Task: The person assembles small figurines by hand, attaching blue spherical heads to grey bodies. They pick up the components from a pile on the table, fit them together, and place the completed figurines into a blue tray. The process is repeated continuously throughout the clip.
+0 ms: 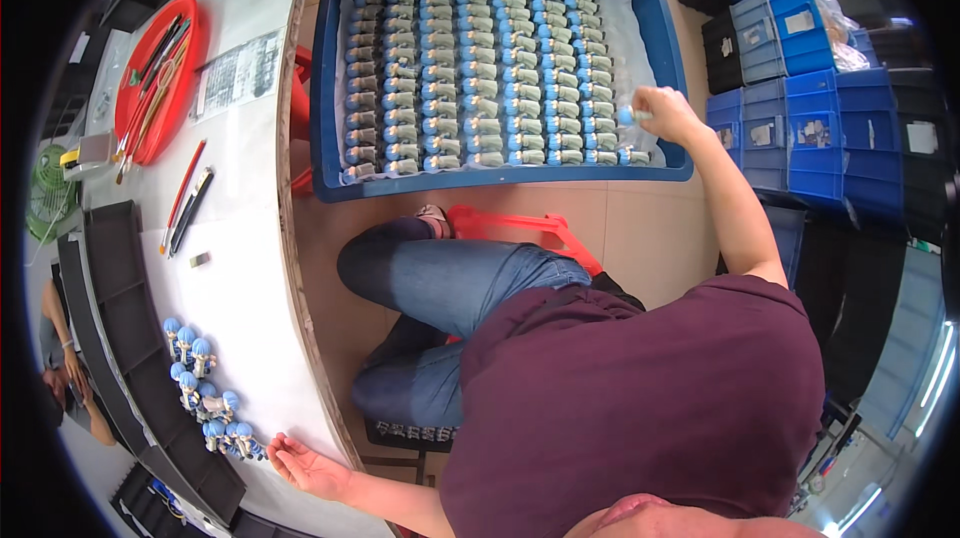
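Observation:
My right hand (668, 116) is over the right side of a large blue tray (500, 178), fingers pinched on a small blue-haired figurine (627, 116). Its round blue head sticks out to the left; my fingers hide part of the body. Rows of similar figurines (480, 88) lie on a pale liner in the tray, heads to the left. At the lower left, my left hand (305, 468) rests by the white table's edge, fingers loosely spread and nothing visible in them. Just beyond its fingertips stands a cluster of blue-haired figurines (200, 378).
On the white table (245, 288) lie a red dish (190, 88) of brushes and tools, a red brush (183, 198), a dark pen-like tool (192, 211) and a small block (200, 259). Blue crates (800, 118) are stacked at the right. A red stool (515, 226) shows below the tray.

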`<action>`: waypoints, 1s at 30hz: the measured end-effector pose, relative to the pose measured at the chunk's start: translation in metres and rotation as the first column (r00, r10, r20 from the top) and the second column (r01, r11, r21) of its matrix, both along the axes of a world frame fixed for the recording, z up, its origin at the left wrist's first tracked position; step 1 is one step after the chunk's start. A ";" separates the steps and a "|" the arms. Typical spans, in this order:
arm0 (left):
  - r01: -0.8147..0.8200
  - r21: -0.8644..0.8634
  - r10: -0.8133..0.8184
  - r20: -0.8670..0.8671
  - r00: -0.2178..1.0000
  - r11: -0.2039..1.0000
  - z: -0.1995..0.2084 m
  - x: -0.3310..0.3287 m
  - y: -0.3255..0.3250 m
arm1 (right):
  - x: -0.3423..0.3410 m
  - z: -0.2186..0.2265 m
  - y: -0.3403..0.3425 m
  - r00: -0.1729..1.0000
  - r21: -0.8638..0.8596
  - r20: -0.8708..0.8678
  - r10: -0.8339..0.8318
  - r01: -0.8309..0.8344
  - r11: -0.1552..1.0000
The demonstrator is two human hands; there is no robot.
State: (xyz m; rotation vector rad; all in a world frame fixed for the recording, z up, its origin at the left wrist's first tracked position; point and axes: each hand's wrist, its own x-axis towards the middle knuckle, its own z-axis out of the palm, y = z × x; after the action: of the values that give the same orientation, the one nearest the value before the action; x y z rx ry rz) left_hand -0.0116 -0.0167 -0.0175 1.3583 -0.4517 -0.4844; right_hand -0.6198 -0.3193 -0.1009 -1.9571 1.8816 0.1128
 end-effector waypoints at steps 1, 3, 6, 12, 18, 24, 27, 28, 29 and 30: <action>-0.003 0.004 0.003 -0.006 1.000 1.000 0.000 0.000 0.000 | -0.011 -0.014 0.004 0.997 0.075 -0.068 0.023 -0.018 0.997; 0.004 0.009 -0.004 0.002 1.000 1.000 -0.001 0.000 -0.001 | -0.022 -0.035 0.011 0.999 0.094 -0.047 0.018 -0.013 0.995; -0.007 0.014 0.007 0.014 1.000 1.000 -0.001 -0.001 -0.004 | -0.022 -0.045 0.013 0.996 0.133 -0.087 -0.006 0.018 0.991; -0.088 0.061 0.083 0.075 0.994 0.994 -0.001 -0.005 -0.004 | -0.016 -0.066 0.010 0.999 0.145 -0.035 -0.032 0.036 0.989; -0.156 -0.079 0.150 -0.075 0.986 0.985 -0.015 -0.007 -0.013 | -0.062 -0.112 -0.001 0.967 0.239 -0.110 0.231 -0.200 0.950; -0.149 -0.069 0.146 -0.036 0.989 0.986 0.005 -0.017 -0.017 | 0.114 0.014 -0.040 0.923 -0.209 0.155 0.352 -0.318 0.925; -0.155 0.028 0.154 0.048 0.987 0.987 0.011 -0.022 -0.012 | 0.241 0.083 -0.019 0.684 -0.483 0.438 0.583 -0.368 0.794; -0.136 0.057 0.133 0.063 0.989 0.989 0.014 -0.022 -0.020 | 0.275 0.098 -0.010 0.570 -0.534 0.488 0.661 -0.404 0.742; -0.137 0.085 0.132 0.066 0.989 0.987 0.015 -0.022 -0.020 | 0.312 0.114 0.003 0.447 -0.540 0.541 0.713 -0.465 0.702; -0.190 0.143 0.151 0.250 0.956 0.971 0.020 -0.020 -0.021 | 0.344 0.125 0.018 0.326 -0.539 0.593 0.736 -0.518 0.664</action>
State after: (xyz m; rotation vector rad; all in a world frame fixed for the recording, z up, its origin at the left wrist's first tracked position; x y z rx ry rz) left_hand -0.0314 -0.0377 0.0028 1.6108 -0.4918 -0.2196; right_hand -0.2759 -0.3009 0.0239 -2.2584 0.4766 -0.7077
